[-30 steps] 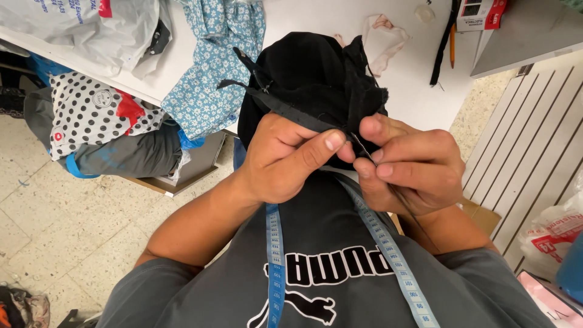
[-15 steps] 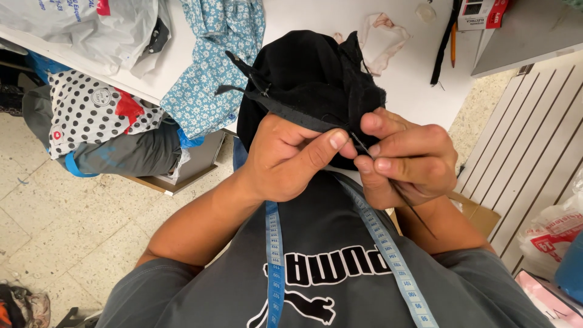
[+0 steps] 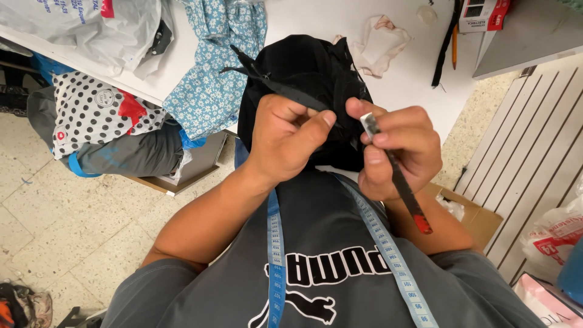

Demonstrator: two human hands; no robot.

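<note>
My left hand (image 3: pixel 285 136) pinches a black zipper strip (image 3: pixel 273 85) of a black garment (image 3: pixel 303 73) that hangs over the edge of a white table (image 3: pixel 316 24). In my right hand (image 3: pixel 401 149) is a thin black tool with a red end (image 3: pixel 404 182), its small metal tip held near the fabric between my thumb and fingers. The two hands are a little apart, close in front of my chest. A blue measuring tape (image 3: pixel 274 255) hangs around my neck over a grey shirt.
A blue flowered cloth (image 3: pixel 212 73) and a white rag (image 3: pixel 379 45) lie on the table, with a pencil (image 3: pixel 453 45) further back. Polka-dot and grey bags (image 3: pixel 97 115) sit under the table at left. A cardboard box (image 3: pixel 473 215) and white slatted panel (image 3: pixel 534 158) are at right.
My hands were pressed together at the fabric. They have since drawn apart, and my right hand has lifted the tool so its metal tip shows.
</note>
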